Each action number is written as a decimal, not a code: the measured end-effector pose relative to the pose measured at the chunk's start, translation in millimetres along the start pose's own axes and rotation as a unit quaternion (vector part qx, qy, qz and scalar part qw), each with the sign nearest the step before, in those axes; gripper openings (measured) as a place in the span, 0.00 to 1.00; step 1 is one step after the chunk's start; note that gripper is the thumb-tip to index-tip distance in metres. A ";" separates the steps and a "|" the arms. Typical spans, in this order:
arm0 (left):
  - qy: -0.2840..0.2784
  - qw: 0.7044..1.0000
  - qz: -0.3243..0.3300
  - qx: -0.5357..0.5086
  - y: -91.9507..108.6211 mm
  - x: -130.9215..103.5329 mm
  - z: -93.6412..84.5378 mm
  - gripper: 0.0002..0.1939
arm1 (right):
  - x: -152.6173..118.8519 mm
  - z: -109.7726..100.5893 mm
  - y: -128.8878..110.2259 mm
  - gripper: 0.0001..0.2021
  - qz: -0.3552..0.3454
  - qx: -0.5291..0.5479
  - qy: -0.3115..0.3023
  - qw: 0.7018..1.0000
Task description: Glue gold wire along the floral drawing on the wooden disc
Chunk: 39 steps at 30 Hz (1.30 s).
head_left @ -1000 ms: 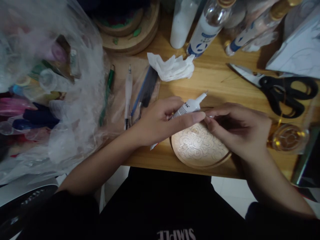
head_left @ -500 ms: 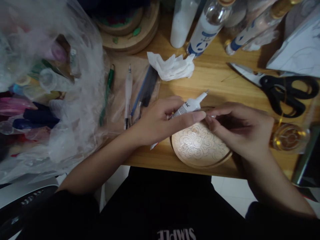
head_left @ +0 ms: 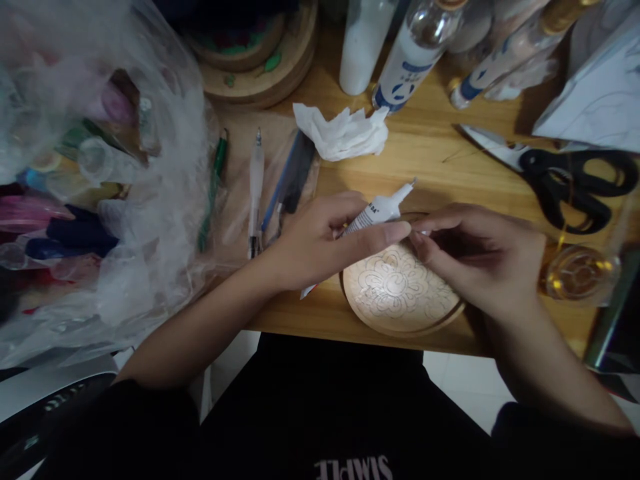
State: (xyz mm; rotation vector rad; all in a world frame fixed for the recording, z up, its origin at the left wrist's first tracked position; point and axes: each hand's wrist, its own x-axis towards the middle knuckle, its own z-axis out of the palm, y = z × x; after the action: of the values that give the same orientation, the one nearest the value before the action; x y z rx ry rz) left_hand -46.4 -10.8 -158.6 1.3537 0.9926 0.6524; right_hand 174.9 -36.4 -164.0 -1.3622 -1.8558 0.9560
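The left hand (head_left: 325,243) grips a tube (head_left: 377,212) above a patterned disc (head_left: 403,290) at lower center of the frame. The right hand's (head_left: 480,257) fingertips pinch narrowly beside the left thumb.

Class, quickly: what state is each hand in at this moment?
Left hand: closed around the white tube.
Right hand: thumb and fingertips pinched together; what they grip cannot be told.

My head camera, the only view, looks forward and down from above my side of the table (head_left: 420,160), fairly close.
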 end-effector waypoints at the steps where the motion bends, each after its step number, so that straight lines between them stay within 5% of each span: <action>1: 0.000 1.000 0.001 0.001 -0.1 0.0 0.0 0.22 | 0.3 0.1 0.1 0.05 -0.004 -0.002 -0.001 1.000; 39: 0.001 1.000 0.003 0.010 1.3 0.0 -0.6 0.21 | 2.5 -2.0 -1.2 0.07 -0.041 -0.014 -0.034 0.998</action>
State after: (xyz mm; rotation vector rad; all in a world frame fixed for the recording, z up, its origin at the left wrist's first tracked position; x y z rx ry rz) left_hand -46.6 -10.4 -157.3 1.3744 0.9997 0.6505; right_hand 175.3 -33.8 -161.8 -1.2743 -1.9671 0.9473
